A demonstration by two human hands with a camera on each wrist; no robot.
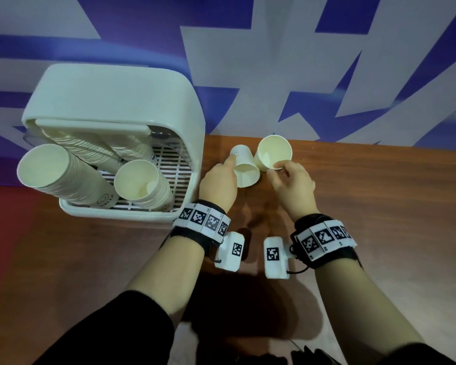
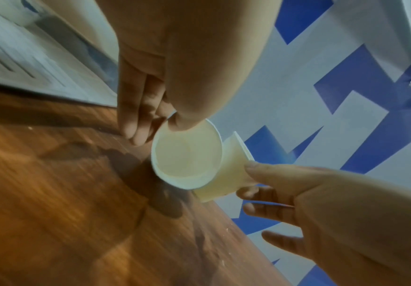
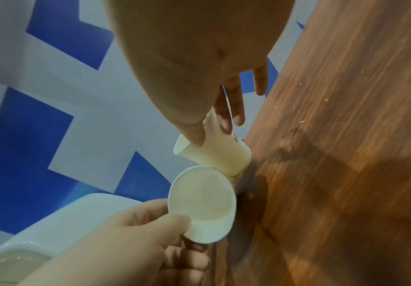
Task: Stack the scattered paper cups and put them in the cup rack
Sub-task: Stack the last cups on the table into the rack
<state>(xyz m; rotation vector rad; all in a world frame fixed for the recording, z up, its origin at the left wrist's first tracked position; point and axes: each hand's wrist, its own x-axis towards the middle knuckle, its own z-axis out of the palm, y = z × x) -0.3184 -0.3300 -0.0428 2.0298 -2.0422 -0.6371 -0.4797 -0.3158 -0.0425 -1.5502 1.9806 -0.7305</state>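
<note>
Blue and white patterned wall (image 1: 248,61) behind, brown wooden worktop (image 1: 366,206) below. Pale cup rack (image 1: 111,101) at the left on the worktop, just beside the left hand, with several stacks of paper cups (image 1: 63,177) leaning inside, mouths toward the viewer. Left hand (image 1: 219,180) gripping a tilted paper cup (image 1: 244,167), forefinger stretched along its side to the base, thumb on its rim in the left wrist view, open mouth toward the wrists. Right hand (image 1: 292,185) pinching the rim of a second paper cup (image 1: 273,154), thumb on the rim and fingers on the outer wall, remaining fingers loosely spread. Both cups just beside each other and touching, to the right of the rack near the wall. Marker bands (image 1: 203,219) strapped on both wrists, dark sleeves (image 1: 116,338) at the forearms.
</note>
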